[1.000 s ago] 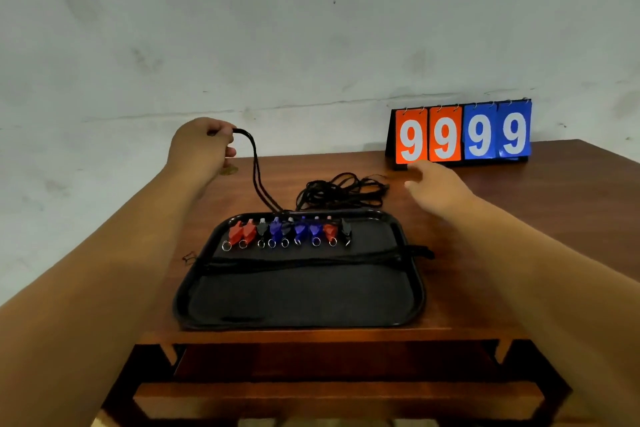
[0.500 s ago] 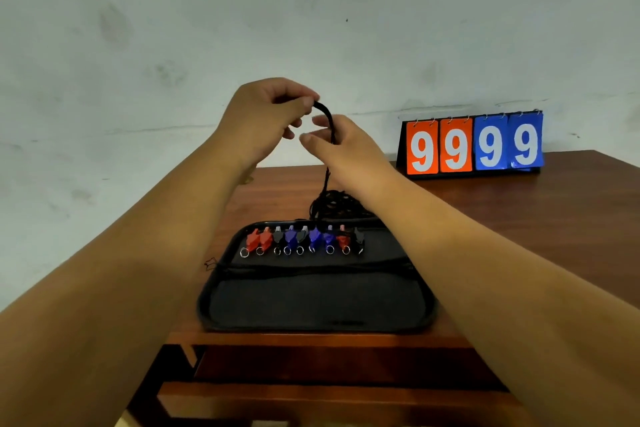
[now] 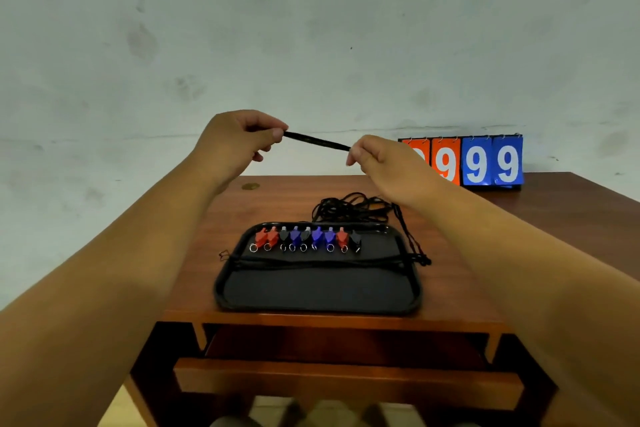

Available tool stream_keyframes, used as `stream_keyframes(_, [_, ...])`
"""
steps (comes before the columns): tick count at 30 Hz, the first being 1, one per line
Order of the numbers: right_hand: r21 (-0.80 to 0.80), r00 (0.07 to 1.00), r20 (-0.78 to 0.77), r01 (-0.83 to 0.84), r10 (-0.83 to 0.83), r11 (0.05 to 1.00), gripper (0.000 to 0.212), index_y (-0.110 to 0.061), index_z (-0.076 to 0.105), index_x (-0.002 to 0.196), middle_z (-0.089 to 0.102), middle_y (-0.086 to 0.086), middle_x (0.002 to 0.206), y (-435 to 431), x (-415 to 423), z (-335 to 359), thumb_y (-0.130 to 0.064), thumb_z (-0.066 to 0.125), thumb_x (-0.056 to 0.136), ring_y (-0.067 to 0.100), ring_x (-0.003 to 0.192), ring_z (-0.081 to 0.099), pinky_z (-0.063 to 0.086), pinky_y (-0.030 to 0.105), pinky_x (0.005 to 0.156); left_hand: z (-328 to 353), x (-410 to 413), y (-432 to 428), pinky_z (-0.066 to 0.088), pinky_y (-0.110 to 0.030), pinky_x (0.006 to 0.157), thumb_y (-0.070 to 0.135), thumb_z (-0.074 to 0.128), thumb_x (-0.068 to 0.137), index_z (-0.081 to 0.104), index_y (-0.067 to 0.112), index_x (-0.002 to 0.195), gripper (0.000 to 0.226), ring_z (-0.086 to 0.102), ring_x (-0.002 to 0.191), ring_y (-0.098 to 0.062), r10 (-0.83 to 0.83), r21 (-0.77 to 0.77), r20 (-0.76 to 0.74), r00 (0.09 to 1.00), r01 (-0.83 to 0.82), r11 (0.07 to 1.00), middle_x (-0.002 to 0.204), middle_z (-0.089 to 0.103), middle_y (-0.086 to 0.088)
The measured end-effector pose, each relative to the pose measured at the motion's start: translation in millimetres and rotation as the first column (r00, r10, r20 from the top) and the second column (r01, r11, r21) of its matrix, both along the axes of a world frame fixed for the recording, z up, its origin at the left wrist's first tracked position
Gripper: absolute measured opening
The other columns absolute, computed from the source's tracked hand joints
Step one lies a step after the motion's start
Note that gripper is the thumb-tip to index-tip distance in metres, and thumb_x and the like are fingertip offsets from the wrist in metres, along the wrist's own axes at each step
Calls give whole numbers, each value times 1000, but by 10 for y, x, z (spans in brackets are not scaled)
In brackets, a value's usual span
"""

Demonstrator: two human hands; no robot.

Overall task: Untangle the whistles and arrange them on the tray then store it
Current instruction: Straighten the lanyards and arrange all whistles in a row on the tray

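In the head view you are at the untangling step. Your left hand [image 3: 239,146] and right hand [image 3: 384,163] are raised over the counter [image 3: 519,236]. Each pinches one end of a short, taut run of black cord [image 3: 317,141] between thumb and curled fingertips.

The whistles [image 3: 306,237] lie in a neat row along the far side of the tray [image 3: 318,310]. They are small, hard-looking bodies in red, blue and black, each with a metal ring facing you. Several lanyards [image 3: 322,263] lie straight across the tray's middle, and a loose heap of cord [image 3: 353,210] sits on the counter just behind the tray.

Next, you will probably need to feed this strand hand over hand toward the heap and ease its loops apart. Pull gently, since the cord looks thin and limp and a tug could drag whistles out of line. The tray has a glossy rim, rounded corners and a matte floor.
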State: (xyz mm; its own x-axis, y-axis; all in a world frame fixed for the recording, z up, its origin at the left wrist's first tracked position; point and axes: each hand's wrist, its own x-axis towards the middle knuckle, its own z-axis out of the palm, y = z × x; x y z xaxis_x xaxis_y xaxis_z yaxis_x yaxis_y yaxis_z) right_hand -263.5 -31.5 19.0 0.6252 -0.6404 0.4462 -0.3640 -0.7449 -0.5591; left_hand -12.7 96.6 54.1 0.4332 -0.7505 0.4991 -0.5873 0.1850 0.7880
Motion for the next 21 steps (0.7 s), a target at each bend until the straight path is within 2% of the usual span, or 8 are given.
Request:
stream_keyframes(3, [-58, 994, -103, 25, -31, 998, 30, -28, 69, 108, 69, -3, 93, -44, -132, -144, -38, 42, 116, 16, 78, 62, 49, 32, 68, -178, 71, 107, 57, -24, 71, 17, 76, 97, 85, 28, 102, 15, 68, 79, -3, 37, 28, 8, 999, -37, 999, 99, 81, 4])
stream_keyframes(6, [-55, 988, -144, 39, -46, 998, 27, -26, 69, 107, 67, -8, 90, -69, -276, -302, -35, 44, 116, 7, 78, 59, 43, 25, 67, -392, 141, 226, 53, -12, 63, 16, 75, 99, 83, 23, 107, 14, 68, 70, 4, 60, 78, 28, 998, -62, 995, 95, 80, 5])
stream_keyframes(9, [-35, 985, -165, 51, -56, 998, 26, -27, 72, 109, 70, -9, 100, -107, -400, -486, -33, 47, 115, 7, 91, 63, 43, 22, 72, -639, 257, 342, 52, -19, 73, 20, 73, 101, 81, 30, 106, 14, 69, 76, 6, 87, 162, 87, 992, -100, 982, 85, 79, 15])
stream_keyframes(11, [-15, 979, -188, 72, -74, 997, 26, -29, 74, 113, 72, -7, 101, -114, -465, -608, -35, 48, 115, 9, 91, 65, 44, 22, 73, -796, 346, 405, 54, -26, 84, 21, 72, 101, 81, 32, 104, 15, 71, 87, -4, 116, 203, 106, 988, -136, 970, 89, 80, 14])
stream_keyframes(13, [3, 977, -199, 84, -82, 996, 26, -30, 75, 116, 73, -7, 102, -108, -519, -718, -36, 49, 114, 8, 93, 65, 47, 24, 78, -943, 404, 472, 52, -27, 89, 21, 72, 101, 81, 32, 104, 14, 70, 93, -7, 147, 232, 131, 980, -174, 957, 96, 79, 12])
stream_keyframes(16, [-2, 973, -208, 99, -98, 995, 27, -27, 76, 120, 75, -6, 106, -100, -571, -854, -36, 52, 113, 11, 99, 67, 53, 31, 89, -1142, 442, 561, 49, -25, 85, 26, 76, 98, 79, 30, 102, 6, 70, 96, -9, 185, 238, 129, 974, -212, 948, 99, 77, 10])
stream_keyframes(19, [-18, 971, -206, 117, -118, 993, 25, -24, 79, 121, 74, -8, 111, -115, -596, -995, -34, 58, 111, 11, 103, 66, 47, 26, 85, -1324, 465, 606, 47, -24, 75, 30, 84, 91, 78, 26, 94, 8, 69, 90, -9, 220, 225, 93, 971, -235, 946, 92, 76, 8])
stream_keyframes(21, [-45, 970, -197, 133, -139, 990, 25, -23, 80, 122, 72, -6, 112, -133, -603, -1102, -34, 61, 109, 14, 107, 63, 44, 28, 88, -1441, 478, 609, 49, -25, 76, 29, 85, 90, 78, 27, 90, 7, 70, 85, -5, 226, 229, 75, 971, -237, 944, 87, 77, 9])
